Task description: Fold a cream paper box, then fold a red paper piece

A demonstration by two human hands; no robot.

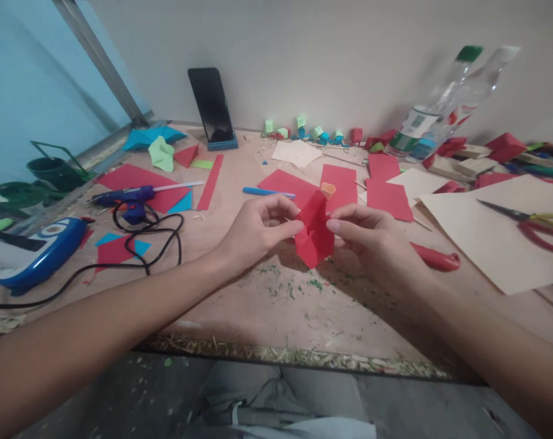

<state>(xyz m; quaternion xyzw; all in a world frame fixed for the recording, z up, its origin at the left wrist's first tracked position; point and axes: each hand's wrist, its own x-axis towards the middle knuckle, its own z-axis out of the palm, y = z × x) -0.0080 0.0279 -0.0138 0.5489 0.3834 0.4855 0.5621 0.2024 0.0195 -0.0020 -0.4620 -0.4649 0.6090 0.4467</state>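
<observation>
A folded piece of red paper [314, 235] is held up between both hands, above the middle of the table. My left hand [267, 228] pinches its left edge between thumb and fingers. On the opposite edge, my right hand [365, 235] grips it the same way. The paper shows creases and comes to a point at top and bottom. Just behind it lie a blue pen-like stick [267, 192], red paper sheets [344, 181] and a small orange piece [328, 189]. A red handle [435, 257] pokes out beside my right hand.
On the left are a blue glue gun [130, 196] with its black cord [180, 238] and a blue-and-white tape dispenser [47, 250]. A phone [211, 103] stands at the back. Scissors [532, 219] rest on cream paper [481, 244] at right, plastic bottles [422, 122] behind. Green scraps [299, 283] litter the table.
</observation>
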